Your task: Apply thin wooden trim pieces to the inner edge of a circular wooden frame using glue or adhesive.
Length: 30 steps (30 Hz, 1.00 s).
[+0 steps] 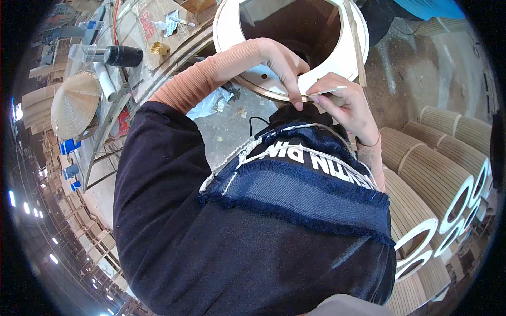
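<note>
A round piece with a white ring-shaped top [224, 26] and a wide dark opening stands in front of me. My left hand [282, 63] reaches over the near part of this ring, its thumb and fingers closed about the rim, though some fingertips are hidden. Beside it, at the ring's near outer edge, my right hand [345, 102] pinches a thin pale strip [329, 91] between thumb and fingers. One end of the strip points toward my left thumb.
A long wooden slat [356, 42] lies across the ring's right side. Several slatted cylinders [429, 158] with white ring ends lie to the right. At left are a black tumbler [123, 56], a conical straw hat [75, 104], a tape roll [159, 48] and cardboard [150, 31].
</note>
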Each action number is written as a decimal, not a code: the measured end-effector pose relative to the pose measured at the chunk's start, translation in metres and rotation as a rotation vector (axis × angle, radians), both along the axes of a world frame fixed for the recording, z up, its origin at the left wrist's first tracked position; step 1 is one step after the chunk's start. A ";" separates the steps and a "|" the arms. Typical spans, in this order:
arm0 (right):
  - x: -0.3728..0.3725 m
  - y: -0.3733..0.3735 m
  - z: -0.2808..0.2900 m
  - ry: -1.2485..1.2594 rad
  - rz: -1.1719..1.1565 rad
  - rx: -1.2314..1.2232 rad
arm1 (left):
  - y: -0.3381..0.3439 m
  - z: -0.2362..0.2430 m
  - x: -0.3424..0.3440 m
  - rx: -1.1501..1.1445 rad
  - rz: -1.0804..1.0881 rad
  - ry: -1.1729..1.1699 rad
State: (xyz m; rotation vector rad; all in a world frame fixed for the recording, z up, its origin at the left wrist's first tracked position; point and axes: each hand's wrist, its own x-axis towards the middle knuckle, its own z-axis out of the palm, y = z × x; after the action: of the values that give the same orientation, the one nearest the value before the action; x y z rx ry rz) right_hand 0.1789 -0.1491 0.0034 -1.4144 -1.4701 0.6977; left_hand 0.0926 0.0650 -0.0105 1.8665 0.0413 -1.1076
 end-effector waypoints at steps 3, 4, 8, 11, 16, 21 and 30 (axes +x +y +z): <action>-0.002 0.000 0.001 -0.042 0.002 -0.016 | 0.003 -0.016 -0.001 -0.044 0.000 0.003; -0.002 0.000 0.001 -0.034 0.001 -0.020 | 0.002 -0.013 -0.001 -0.044 0.001 0.004; -0.005 0.001 0.004 -0.105 0.012 -0.041 | -0.004 0.016 0.004 0.091 -0.035 0.014; -0.004 0.002 0.008 -0.129 0.017 -0.048 | -0.003 0.018 0.007 0.127 -0.059 0.033; -0.002 0.000 -0.001 -0.032 -0.020 0.009 | 0.002 0.009 0.002 0.048 0.015 0.008; -0.004 -0.002 0.002 -0.010 -0.026 0.015 | 0.000 0.008 0.001 0.156 -0.001 0.019; -0.009 0.000 0.010 -0.075 -0.024 -0.018 | 0.001 0.014 0.007 0.109 -0.032 0.049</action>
State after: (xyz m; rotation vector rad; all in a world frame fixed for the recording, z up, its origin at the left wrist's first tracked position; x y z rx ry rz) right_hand 0.1701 -0.1493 0.0130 -1.4839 -1.5053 0.6501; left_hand 0.0996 0.0659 0.0034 1.9424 0.1024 -1.1938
